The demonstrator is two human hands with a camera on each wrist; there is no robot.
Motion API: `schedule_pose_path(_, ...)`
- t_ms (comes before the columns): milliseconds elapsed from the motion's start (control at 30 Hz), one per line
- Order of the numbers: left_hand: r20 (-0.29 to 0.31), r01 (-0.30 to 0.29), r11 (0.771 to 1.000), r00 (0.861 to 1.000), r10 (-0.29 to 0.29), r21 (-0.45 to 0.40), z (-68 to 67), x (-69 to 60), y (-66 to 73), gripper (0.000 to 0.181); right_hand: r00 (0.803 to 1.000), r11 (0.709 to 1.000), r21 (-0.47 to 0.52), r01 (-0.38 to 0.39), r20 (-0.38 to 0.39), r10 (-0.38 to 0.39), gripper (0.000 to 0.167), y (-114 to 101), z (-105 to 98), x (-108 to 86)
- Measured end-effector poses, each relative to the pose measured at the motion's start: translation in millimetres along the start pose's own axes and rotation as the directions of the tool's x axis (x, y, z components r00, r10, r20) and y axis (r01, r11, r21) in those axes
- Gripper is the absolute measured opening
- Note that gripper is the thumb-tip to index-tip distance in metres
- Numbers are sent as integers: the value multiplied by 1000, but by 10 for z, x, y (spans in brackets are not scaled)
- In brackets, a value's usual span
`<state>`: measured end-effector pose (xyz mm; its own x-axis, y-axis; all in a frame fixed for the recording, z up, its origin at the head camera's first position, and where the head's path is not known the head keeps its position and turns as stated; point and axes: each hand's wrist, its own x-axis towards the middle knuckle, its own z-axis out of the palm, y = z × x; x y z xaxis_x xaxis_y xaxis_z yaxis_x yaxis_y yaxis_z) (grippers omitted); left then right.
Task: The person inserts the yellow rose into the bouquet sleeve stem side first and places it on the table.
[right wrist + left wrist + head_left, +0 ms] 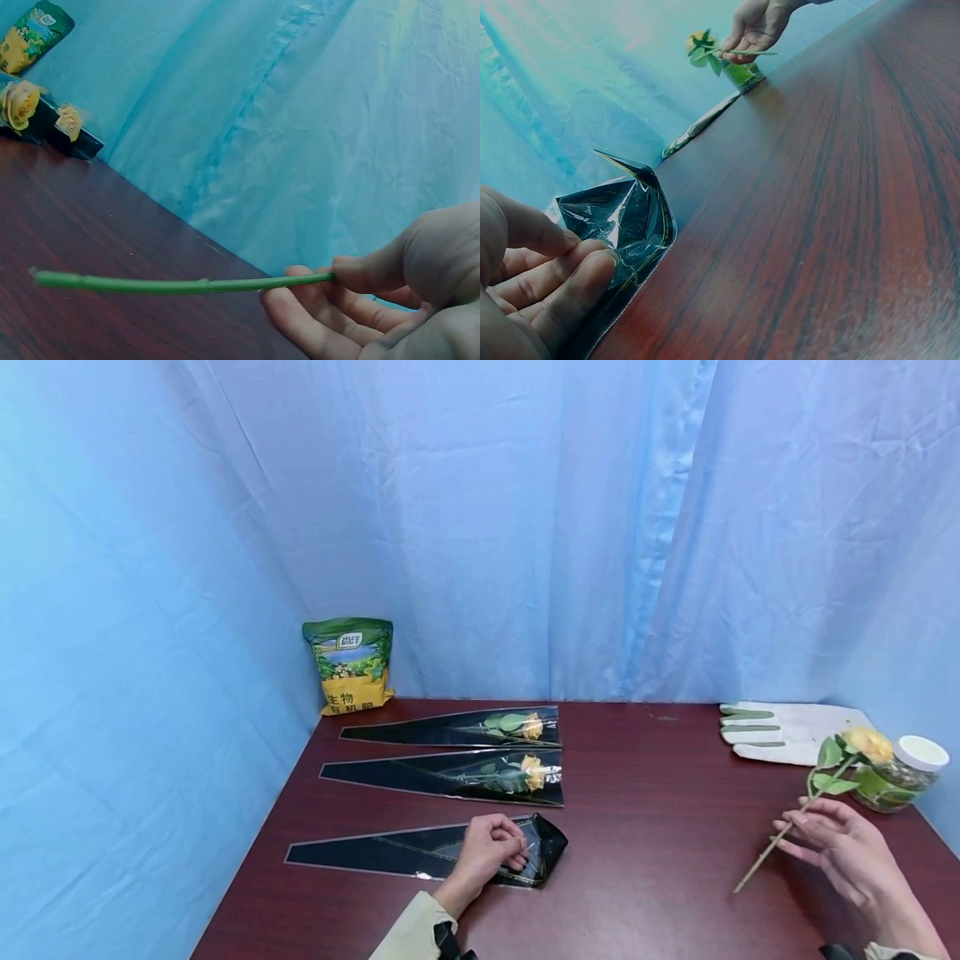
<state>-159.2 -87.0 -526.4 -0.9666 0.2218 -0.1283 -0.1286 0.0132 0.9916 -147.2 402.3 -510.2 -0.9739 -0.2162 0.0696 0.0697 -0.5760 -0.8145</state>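
Observation:
My right hand [847, 852] pinches the stem of a yellow rose [868, 745] between thumb and fingers, above the table's right side. In the right wrist view the green stem [150, 286] points left from the fingertips. My left hand [491, 852] pinches the clear film of a black flower sleeve [367, 848] near its wide end. That end gapes, as the left wrist view shows at the sleeve's raised black edge [656, 195]. Behind it lie two more black sleeves, the middle one [397, 772] and the far one [420, 728], each with a yellow rose inside.
A green and yellow fertilizer bag [348, 668] stands at the back left corner. White and green gloves [802, 731] lie at the back right, beside a white-lidded jar [892, 783]. Blue curtains [480, 527] hang around the dark red table [637, 827].

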Motion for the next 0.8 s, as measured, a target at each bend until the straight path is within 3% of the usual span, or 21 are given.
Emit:
schedule_pose_path(200,0,-1,1000,1000,1,7,-1,5,-7,13,999,986,159,47,10,-49,38,93,41,-26)
schedule_pose_path(567,1,-6,1000,1000,6,2,-1,10,-15,10,990,973,217,83,-131,-55,33,248,150,-80)
schedule_pose_path(800,-2,-7,1000,1000,7,14,0,10,-19,11,985,959,261,111,-160,-70,35,337,291,-85)
